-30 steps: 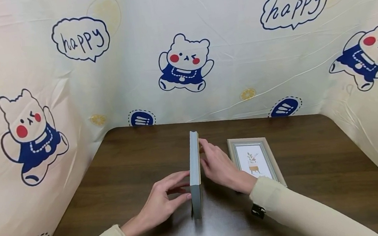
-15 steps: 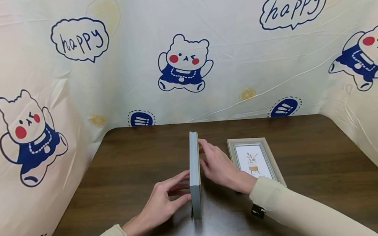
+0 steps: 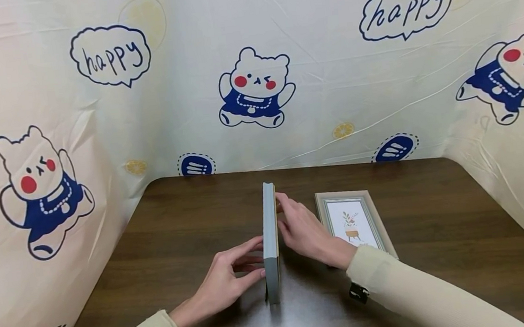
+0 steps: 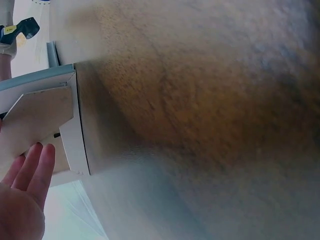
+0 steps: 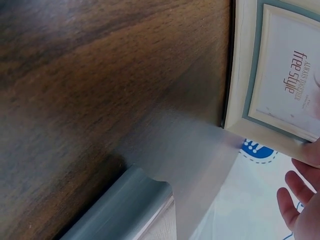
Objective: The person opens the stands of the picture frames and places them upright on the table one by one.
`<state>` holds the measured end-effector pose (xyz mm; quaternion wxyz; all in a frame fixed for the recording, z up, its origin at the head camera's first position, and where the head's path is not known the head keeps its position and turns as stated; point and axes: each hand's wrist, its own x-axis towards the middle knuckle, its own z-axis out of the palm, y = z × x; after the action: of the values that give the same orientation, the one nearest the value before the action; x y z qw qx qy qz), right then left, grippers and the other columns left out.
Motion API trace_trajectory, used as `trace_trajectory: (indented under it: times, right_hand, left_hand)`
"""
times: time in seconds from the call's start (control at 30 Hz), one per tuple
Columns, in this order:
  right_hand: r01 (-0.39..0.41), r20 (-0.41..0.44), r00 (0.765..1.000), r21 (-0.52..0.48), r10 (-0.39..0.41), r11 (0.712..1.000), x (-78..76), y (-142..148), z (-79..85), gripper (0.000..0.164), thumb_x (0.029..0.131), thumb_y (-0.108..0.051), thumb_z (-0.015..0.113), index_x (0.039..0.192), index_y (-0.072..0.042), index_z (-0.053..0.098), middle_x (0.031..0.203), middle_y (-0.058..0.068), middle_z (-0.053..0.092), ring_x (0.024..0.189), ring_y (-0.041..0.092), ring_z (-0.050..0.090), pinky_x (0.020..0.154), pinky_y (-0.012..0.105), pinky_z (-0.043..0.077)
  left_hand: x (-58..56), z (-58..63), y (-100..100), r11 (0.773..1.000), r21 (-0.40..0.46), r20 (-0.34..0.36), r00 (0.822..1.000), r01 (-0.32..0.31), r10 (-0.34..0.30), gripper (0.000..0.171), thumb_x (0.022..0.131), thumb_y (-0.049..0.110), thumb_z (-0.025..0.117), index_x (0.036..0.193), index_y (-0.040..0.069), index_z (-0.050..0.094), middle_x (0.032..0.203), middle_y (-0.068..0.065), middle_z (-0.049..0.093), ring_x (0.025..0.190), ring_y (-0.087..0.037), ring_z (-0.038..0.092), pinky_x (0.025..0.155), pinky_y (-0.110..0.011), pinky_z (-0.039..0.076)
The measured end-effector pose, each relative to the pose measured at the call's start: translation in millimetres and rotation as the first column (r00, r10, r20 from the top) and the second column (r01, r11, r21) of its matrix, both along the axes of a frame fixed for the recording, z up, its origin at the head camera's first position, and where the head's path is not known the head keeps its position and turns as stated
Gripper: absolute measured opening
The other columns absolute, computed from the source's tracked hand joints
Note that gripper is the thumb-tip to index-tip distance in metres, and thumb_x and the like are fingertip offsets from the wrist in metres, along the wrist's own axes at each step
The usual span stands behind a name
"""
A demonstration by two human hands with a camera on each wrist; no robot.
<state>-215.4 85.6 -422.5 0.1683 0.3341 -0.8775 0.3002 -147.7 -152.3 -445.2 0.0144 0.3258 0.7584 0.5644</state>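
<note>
Frame on edge: your grey picture frame stands upright on its long edge, mid-table, edge-on to you.
Left hand: your left hand touches its left face near the near end, fingers straight and slightly spread.
Right hand: your right hand presses the right face, fingers relaxed.
Second frame: a flat frame lies just right.
Handling: probably light, stiff, glazed, so fragile and tippy; hold both faces low.

Flat frame, bear-print cloth
</note>
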Motion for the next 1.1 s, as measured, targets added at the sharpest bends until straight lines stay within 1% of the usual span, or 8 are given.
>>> trace_trajectory:
  times: [0.2,0.4,0.53,0.8,1.1]
  right_hand:
    - [-0.003,0.007,1.0,0.002,0.003,1.0,0.3,0.4,-0.1,0.061,0.095,0.004,0.071,0.148,-0.003,0.041,0.115,0.016,0.07,0.102,0.028,0.07,0.093,0.049,0.055]
    - [-0.008,0.007,1.0,-0.001,0.008,1.0,0.6,0.7,0.1,0.061,0.095,0.004,0.071,0.148,-0.003,0.041,0.116,0.015,0.069,0.104,0.028,0.07,0.093,0.05,0.055]
    - [-0.009,0.009,1.0,-0.007,0.009,1.0,0.1,1.0,-0.3,0.061,0.095,0.005,0.071,0.148,-0.003,0.041,0.116,0.016,0.069,0.104,0.028,0.07,0.094,0.05,0.055]
    - [-0.008,0.003,1.0,-0.006,0.008,1.0,-1.3,0.9,-0.9,0.062,0.095,0.004,0.071,0.148,-0.004,0.041,0.116,0.016,0.069,0.103,0.028,0.07,0.092,0.049,0.055]
    - [-0.003,0.012,1.0,-0.006,0.003,1.0,-0.9,0.8,-1.1,0.062,0.094,0.004,0.071,0.148,-0.004,0.04,0.115,0.016,0.07,0.101,0.028,0.07,0.091,0.049,0.055]
  left_hand:
    - [-0.6,-0.1,-0.8,1.0,0.014,0.036,0.999,0.0,-0.001,0.061,0.095,0.007,0.08,0.151,0.012,0.057,0.134,-0.012,0.069,0.109,-0.027,0.073,0.089,-0.04,0.06]
    - [-1.1,-0.6,-2.3,1.0,0.015,0.081,0.997,-0.001,-0.001,0.062,0.094,0.008,0.081,0.151,0.015,0.058,0.133,-0.012,0.069,0.108,-0.026,0.074,0.089,-0.038,0.059]
    - [-1.5,-0.4,-2.9,1.0,0.019,0.093,0.996,0.007,-0.009,0.064,0.093,0.008,0.082,0.151,0.015,0.058,0.132,-0.013,0.069,0.108,-0.025,0.074,0.088,-0.037,0.059]
    - [-4.0,1.5,-3.5,1.0,0.015,0.089,0.996,0.014,-0.015,0.063,0.093,0.008,0.082,0.151,0.014,0.059,0.131,-0.012,0.07,0.107,-0.028,0.074,0.086,-0.038,0.061]
    - [-6.5,3.7,-5.1,1.0,-0.018,0.054,0.998,0.017,-0.016,0.061,0.093,0.01,0.082,0.15,0.014,0.06,0.128,-0.009,0.071,0.105,-0.023,0.074,0.083,-0.039,0.062]
